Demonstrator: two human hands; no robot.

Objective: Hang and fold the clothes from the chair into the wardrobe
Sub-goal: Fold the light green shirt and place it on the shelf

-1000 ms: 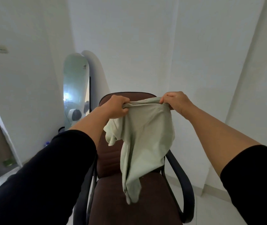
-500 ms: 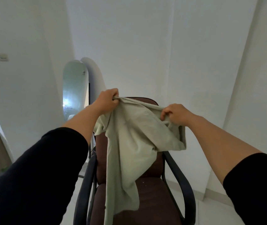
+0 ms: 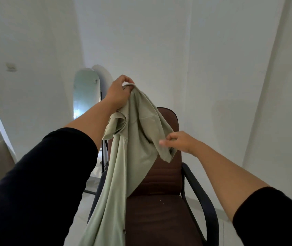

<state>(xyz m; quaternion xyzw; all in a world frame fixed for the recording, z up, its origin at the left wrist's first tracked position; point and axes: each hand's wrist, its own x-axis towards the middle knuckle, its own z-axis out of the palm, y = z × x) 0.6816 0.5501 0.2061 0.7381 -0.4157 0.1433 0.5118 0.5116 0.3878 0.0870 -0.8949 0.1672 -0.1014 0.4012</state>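
White walls close in a bare corner, with an arched mirror (image 3: pixel 86 93) leaning against the wall beyond the left hand and a brown office chair (image 3: pixel 161 183) with black armrests standing below and between both hands. Raised well above the seat, the left hand (image 3: pixel 119 94) is closed around a bunched top edge of a pale green shirt (image 3: pixel 129 157), fingers curled tight over the fold, so the whole garment hangs from that one point. Lower and to the right, the right hand (image 3: pixel 179 142) is loosely open with its fingers spread; it touches a drooping fold or sleeve of the shirt, and whether it actually pinches the cloth cannot be told. From the left hand the shirt falls in long soft folds past the front of the seat, its lower end out of sight at the bottom of the picture. It looks light, thin and entirely limp, likely a little slick, so it should take no effort to lift but will not keep any shape unaided and will slide or twist if held at one point only. Better holds would probably be the two shoulder seams or the collar, one in each hand, spreading it flat and square for a hanger or a fold. No other clothes show on the chair's seat, and the wardrobe is not in view.
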